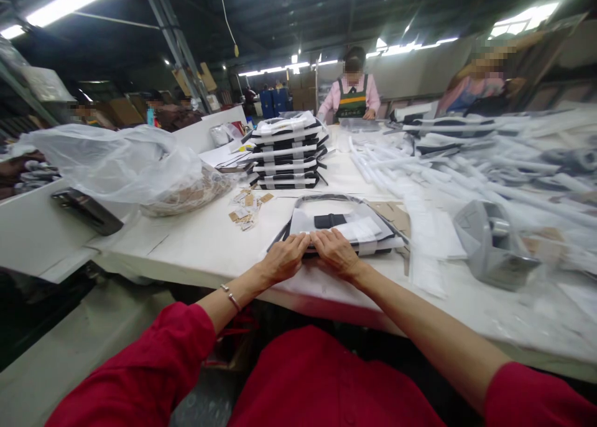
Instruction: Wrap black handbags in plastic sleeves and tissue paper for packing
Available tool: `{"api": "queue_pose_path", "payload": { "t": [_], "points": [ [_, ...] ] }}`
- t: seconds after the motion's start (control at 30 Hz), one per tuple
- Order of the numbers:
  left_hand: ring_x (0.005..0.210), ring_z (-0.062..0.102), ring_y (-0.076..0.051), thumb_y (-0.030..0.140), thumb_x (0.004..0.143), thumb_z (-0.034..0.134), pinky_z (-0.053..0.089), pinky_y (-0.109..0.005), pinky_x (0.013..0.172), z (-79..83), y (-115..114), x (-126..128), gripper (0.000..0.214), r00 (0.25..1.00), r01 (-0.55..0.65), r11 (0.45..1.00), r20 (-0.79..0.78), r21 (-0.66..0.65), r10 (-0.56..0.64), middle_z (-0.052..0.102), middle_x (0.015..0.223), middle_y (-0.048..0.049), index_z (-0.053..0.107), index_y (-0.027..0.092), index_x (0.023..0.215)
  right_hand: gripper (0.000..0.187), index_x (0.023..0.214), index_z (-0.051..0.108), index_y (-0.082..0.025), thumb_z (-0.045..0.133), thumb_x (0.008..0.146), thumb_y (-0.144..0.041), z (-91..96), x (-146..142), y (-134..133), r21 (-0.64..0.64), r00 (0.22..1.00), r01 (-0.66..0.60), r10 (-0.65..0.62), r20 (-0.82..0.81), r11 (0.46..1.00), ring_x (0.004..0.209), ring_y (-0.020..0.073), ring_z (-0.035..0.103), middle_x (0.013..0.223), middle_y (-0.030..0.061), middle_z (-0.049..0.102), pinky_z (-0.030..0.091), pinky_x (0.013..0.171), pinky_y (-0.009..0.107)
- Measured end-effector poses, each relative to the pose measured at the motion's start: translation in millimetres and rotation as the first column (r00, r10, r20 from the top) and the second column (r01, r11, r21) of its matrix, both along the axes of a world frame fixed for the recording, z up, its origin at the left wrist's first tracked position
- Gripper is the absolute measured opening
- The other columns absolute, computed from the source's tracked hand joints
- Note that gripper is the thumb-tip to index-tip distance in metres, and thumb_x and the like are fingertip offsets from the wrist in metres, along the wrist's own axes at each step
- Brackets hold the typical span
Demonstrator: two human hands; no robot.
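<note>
Left hand (285,258) and right hand (334,250) hold bag (329,220) by its 6 o'clock edge, stack (289,152) at 11 o'clock.

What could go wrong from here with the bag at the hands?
1. The left hand and right hand press close together at the near edge of the handbag; uneven pressure might crease its white wrapping.
2. The stack of wrapped bags just beyond has uneven layers, so a bump might topple it.
3. Loose tags lie left of the handbag; some could catch under it if it slides that way.
</note>
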State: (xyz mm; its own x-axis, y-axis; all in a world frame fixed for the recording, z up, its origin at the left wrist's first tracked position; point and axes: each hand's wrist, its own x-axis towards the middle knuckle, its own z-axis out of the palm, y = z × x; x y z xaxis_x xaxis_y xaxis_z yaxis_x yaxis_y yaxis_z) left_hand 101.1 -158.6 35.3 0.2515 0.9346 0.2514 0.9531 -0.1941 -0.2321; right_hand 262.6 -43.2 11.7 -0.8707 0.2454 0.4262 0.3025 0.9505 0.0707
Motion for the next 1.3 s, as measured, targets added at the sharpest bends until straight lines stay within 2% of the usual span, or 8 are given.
{"api": "queue_pose_path", "payload": {
  "t": [0.13, 0.27, 0.43, 0.53, 0.73, 0.97, 1.17, 1.3],
  "points": [
    [0.122, 0.052, -0.031, 0.016, 0.079, 0.054, 0.051, -0.043, 0.092, -1.8, 1, 5, 0.063, 0.998, -0.061, 0.994, -0.023, 0.086, 0.063, 0.053, 0.136, -0.0194, 0.038, 0.007, 0.14, 0.044, 0.127, 0.051, -0.007, 0.059, 0.087, -0.023, 10.8, -2, 7, -0.013, 1.0, -0.017, 0.017, 0.012, 1.0, 0.103, 0.0296, 0.06, 0.115, 0.019, 0.065, 0.043, 0.092, 0.042],
    [0.131, 0.047, -0.03, 0.011, 0.092, 0.043, 0.037, -0.048, 0.108, -2.6, 18, 4, 0.044, 0.992, -0.069, 0.972, -0.085, 0.225, 0.091, 0.056, 0.134, -0.0169, 0.045, 0.01, 0.135, 0.042, 0.12, 0.054, -0.009, 0.065, 0.083, -0.026, 24.5, -5, 14, -0.047, 1.0, -0.003, 0.003, 0.005, 0.999, 0.093, 0.028, 0.064, 0.107, 0.0166, 0.068, 0.046, 0.082, 0.038],
    [0.098, 0.065, -0.024, 0.011, 0.096, 0.043, 0.049, -0.041, 0.091, 4.6, 29, -1, 0.028, 0.994, 0.005, 0.947, -0.102, 0.32, 0.029, 0.068, 0.11, -0.0125, 0.055, 0.011, 0.121, 0.043, 0.115, 0.054, -0.013, 0.07, 0.081, -0.032, 36.0, -1, 9, -0.064, 0.999, 0.052, -0.052, 0.0, 0.997, 0.096, 0.0265, 0.062, 0.106, 0.0133, 0.067, 0.045, 0.087, 0.038],
    [0.089, 0.067, -0.025, 0.007, 0.093, 0.044, 0.051, -0.04, 0.081, 4.5, 27, -6, 0.029, 0.996, 0.067, 0.923, -0.086, 0.379, -0.037, 0.069, 0.108, -0.013, 0.057, 0.011, 0.119, 0.065, 0.134, 0.042, -0.013, 0.071, 0.082, -0.039, 33.9, 3, 4, 0.007, 0.996, 0.083, -0.083, -0.028, 0.997, 0.112, 0.0307, 0.056, 0.122, 0.016, 0.061, 0.04, 0.098, 0.047],
    [0.093, 0.068, -0.023, 0.004, 0.091, 0.043, 0.048, -0.037, 0.084, -11.6, 25, -13, 0.04, 0.996, 0.085, 0.859, -0.052, 0.505, -0.068, 0.07, 0.115, -0.0132, 0.054, 0.011, 0.128, 0.03, 0.128, 0.047, -0.013, 0.036, 0.101, -0.018, 17.8, -5, 11, 0.136, 0.994, 0.078, -0.067, -0.09, 0.988, 0.095, 0.025, 0.059, 0.101, 0.0108, 0.066, 0.045, 0.086, 0.044],
    [0.091, 0.069, -0.022, 0.006, 0.093, 0.042, 0.046, -0.035, 0.084, -14.7, 21, -13, 0.049, 0.993, 0.109, 0.814, -0.025, 0.57, -0.115, 0.072, 0.116, -0.0109, 0.045, 0.015, 0.141, 0.031, 0.127, 0.05, -0.013, 0.042, 0.099, -0.02, 15.6, -9, 3, 0.051, 0.988, 0.091, -0.084, -0.13, 0.995, 0.106, 0.0257, 0.058, 0.112, 0.0118, 0.066, 0.044, 0.097, 0.046],
    [0.087, 0.069, -0.024, 0.021, 0.095, 0.044, 0.047, -0.039, 0.082, -28.8, 17, -36, 0.055, 0.992, 0.033, 0.818, 0.08, 0.575, -0.096, 0.073, 0.114, -0.0068, 0.035, 0.023, 0.15, 0.038, 0.131, 0.052, -0.024, 0.053, 0.093, -0.021, 59.4, 60, -1, -0.138, 0.937, -0.064, 0.011, -0.35, 0.988, 0.127, 0.0217, 0.051, 0.127, 0.0043, 0.065, 0.036, 0.113, 0.045],
    [0.095, 0.068, -0.026, 0.026, 0.094, 0.046, 0.047, -0.041, 0.086, -53.5, 13, -52, 0.058, 0.984, -0.029, 0.842, 0.165, 0.539, -0.072, 0.071, 0.117, -0.0057, 0.034, 0.027, 0.151, 0.025, 0.11, 0.066, -0.029, 0.051, 0.093, -0.017, 76.6, 134, 41, -0.215, 0.769, 0.202, -0.291, -0.57, 0.955, 0.101, 0.0236, 0.066, 0.101, 0.0044, 0.073, 0.051, 0.092, 0.044]
  ]
}}
